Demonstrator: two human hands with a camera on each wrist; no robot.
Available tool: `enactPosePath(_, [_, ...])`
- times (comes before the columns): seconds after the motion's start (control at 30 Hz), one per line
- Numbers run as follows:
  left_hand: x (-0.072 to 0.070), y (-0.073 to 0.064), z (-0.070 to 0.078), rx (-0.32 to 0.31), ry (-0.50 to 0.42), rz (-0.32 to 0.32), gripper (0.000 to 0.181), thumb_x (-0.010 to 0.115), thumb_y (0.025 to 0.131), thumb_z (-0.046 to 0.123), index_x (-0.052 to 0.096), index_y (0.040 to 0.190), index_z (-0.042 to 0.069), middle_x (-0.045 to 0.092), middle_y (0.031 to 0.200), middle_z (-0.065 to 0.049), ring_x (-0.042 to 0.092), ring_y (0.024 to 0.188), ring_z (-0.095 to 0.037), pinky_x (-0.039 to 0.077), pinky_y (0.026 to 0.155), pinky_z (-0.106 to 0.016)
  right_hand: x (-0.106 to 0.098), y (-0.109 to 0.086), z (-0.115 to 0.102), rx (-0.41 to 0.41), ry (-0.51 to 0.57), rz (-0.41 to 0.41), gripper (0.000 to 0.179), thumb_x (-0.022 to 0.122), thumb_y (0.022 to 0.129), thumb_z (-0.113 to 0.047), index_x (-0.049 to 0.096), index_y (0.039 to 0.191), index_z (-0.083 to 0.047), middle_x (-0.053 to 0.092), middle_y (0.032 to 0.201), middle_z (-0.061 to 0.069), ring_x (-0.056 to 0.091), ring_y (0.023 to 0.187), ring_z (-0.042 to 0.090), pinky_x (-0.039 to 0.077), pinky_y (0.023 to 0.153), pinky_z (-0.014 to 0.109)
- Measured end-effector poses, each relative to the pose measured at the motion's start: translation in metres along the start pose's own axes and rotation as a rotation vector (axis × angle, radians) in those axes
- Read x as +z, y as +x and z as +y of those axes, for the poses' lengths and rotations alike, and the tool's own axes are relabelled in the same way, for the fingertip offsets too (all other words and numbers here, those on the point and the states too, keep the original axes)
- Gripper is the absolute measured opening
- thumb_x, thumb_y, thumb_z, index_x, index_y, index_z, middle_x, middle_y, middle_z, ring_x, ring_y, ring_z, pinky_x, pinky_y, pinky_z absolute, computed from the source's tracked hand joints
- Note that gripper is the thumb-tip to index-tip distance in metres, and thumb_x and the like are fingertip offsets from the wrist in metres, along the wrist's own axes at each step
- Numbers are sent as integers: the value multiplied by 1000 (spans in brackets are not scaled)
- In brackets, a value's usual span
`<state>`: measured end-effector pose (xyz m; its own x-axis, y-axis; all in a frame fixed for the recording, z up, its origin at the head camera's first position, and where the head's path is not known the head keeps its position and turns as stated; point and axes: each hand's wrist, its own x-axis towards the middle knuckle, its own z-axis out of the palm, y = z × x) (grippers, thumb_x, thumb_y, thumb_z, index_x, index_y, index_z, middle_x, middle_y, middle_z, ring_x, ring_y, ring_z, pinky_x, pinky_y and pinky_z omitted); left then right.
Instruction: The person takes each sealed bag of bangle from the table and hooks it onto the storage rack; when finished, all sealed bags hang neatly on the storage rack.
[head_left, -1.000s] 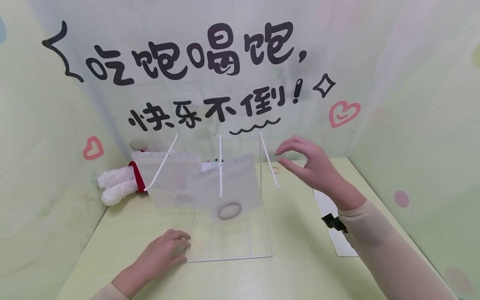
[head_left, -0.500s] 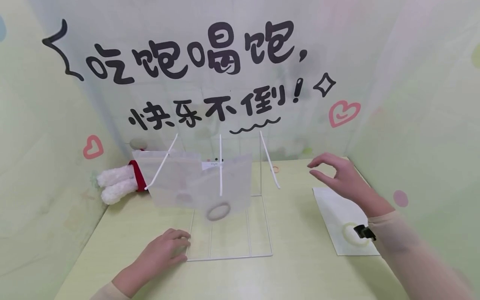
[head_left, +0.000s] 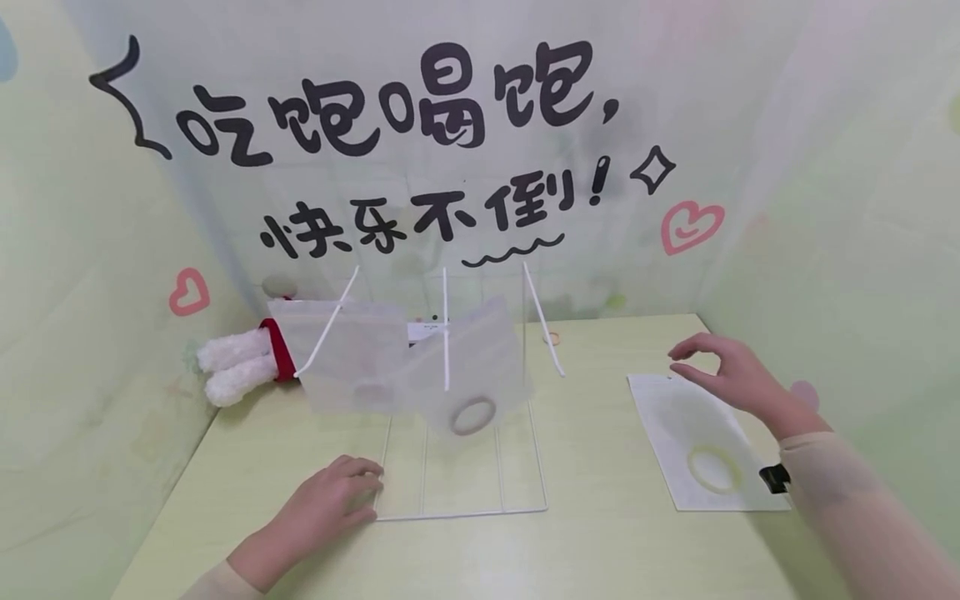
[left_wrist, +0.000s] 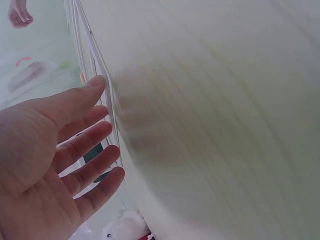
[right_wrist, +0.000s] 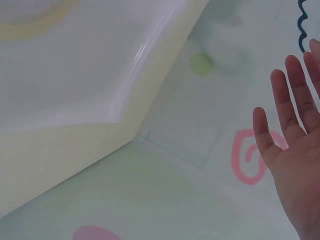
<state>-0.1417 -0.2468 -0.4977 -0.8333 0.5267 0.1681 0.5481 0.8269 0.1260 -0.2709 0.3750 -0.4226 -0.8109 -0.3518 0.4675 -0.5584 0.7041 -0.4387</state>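
Observation:
A white wire rack (head_left: 462, 517) with three prongs stands mid-table. Frosted pouches hang from it: one pouch (head_left: 337, 367) at the left prong, another pouch (head_left: 450, 383) at the middle prong with a ring-shaped thing inside. My left hand (head_left: 315, 508) touches the left side of the rack's base with relaxed fingers, also seen against the wire in the left wrist view. My right hand (head_left: 742, 383) hovers above the far right edge of a flat pouch (head_left: 667, 442) holding a pale yellow ring (head_left: 714, 469). Its thumb and fingers curve apart, with nothing between them.
A white plush toy (head_left: 240, 367) with a red band lies at the back left. A small orange ring (head_left: 552, 338) lies behind the right prong. Printed cloth walls (head_left: 862, 208) enclose the table on three sides.
My right hand has moved right and down, from beside the right prong to over the flat pouch. The middle hanging pouch has swung. My left hand stays at the base.

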Motion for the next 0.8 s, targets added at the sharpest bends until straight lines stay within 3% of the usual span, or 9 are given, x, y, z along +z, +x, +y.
enactPosePath(0.13, [-1, 1, 0, -1, -1, -10, 30, 87, 81, 27, 79, 107, 15, 70, 124, 1, 63, 111, -21, 61, 88, -39, -4, -9, 20, 30, -38, -25, 23, 81, 89, -10, 74, 108, -21, 75, 100, -2, 64, 94, 5, 44, 76, 10])
enactPosePath(0.37, [-2, 2, 1, -7, 2, -15, 29, 88, 81, 26, 79, 106, 16, 70, 123, 3, 63, 110, -20, 61, 87, -37, -6, -15, 44, 93, -89, -94, 20, 81, 90, -17, 75, 110, -17, 76, 104, 4, 68, 94, 16, 50, 84, 17])
enactPosePath(0.6, [-2, 0, 1, -6, 5, -2, 29, 88, 80, 26, 79, 105, 16, 70, 122, 3, 63, 110, -20, 61, 87, -37, -3, -20, 69, 78, -106, -163, 22, 81, 89, -11, 75, 110, -11, 76, 106, 7, 68, 94, 19, 57, 81, 33])
enactPosePath(0.8, [0, 0, -1, -1, 13, 1, 29, 88, 80, 28, 79, 105, 17, 70, 123, 3, 63, 110, -20, 61, 86, -37, -4, -29, 97, 102, -114, -214, 27, 82, 87, -6, 75, 113, -10, 75, 109, 8, 68, 94, 22, 56, 81, 33])
